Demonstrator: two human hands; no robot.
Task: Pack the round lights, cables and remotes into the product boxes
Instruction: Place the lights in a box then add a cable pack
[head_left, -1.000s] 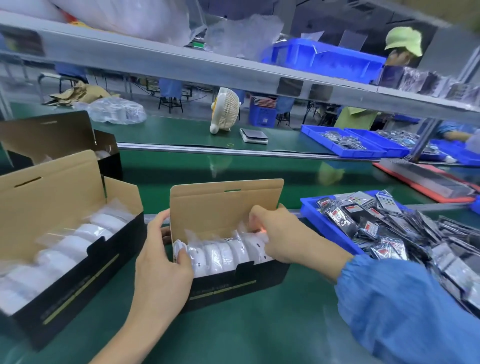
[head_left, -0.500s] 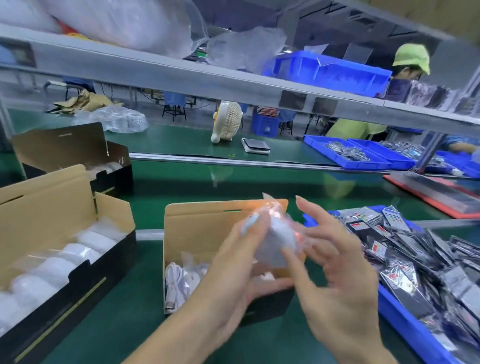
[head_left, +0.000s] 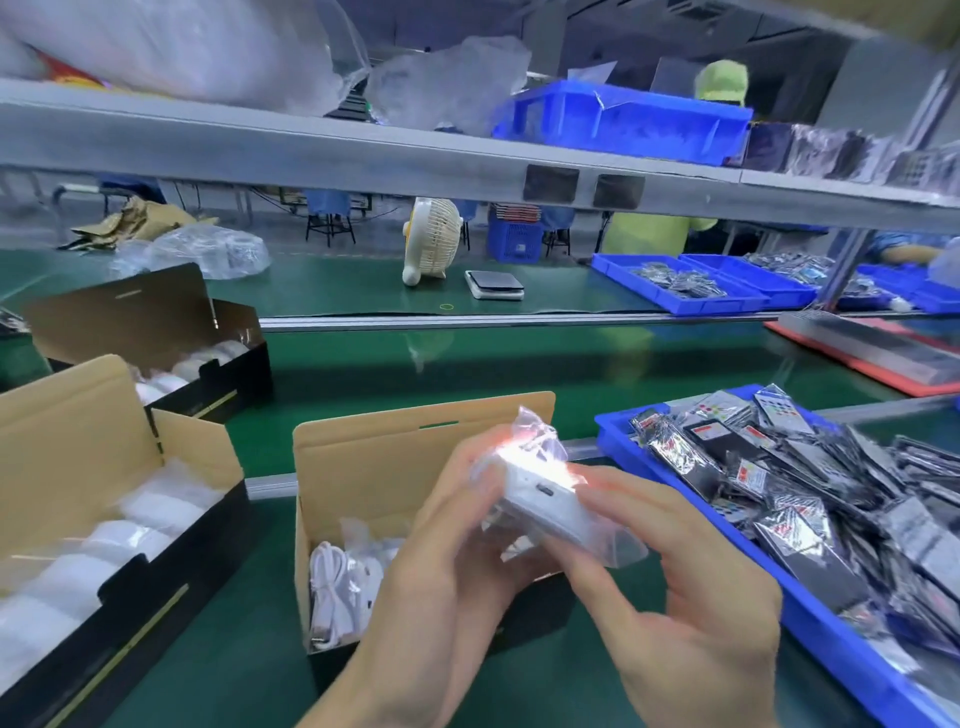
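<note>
Hands, left (head_left: 447, 561) and right (head_left: 691, 587), pinch a bagged round white light (head_left: 540, 499) above an open brown-and-black product box (head_left: 374, 467) holding coiled white cables (head_left: 337, 587); right of them, a blue plastic bin (head_left: 831, 639) holds bagged remotes (head_left: 810, 483).

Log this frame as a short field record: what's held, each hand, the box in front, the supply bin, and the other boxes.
held item: bagged round light, lit, above the open box
left hand: grips the light from the left
right hand: fingers hold its right side
open box: lid up, white cables inside at left
blue bin: right, piled with bagged remotes
other boxes: left, open, filled with bagged lights
</note>
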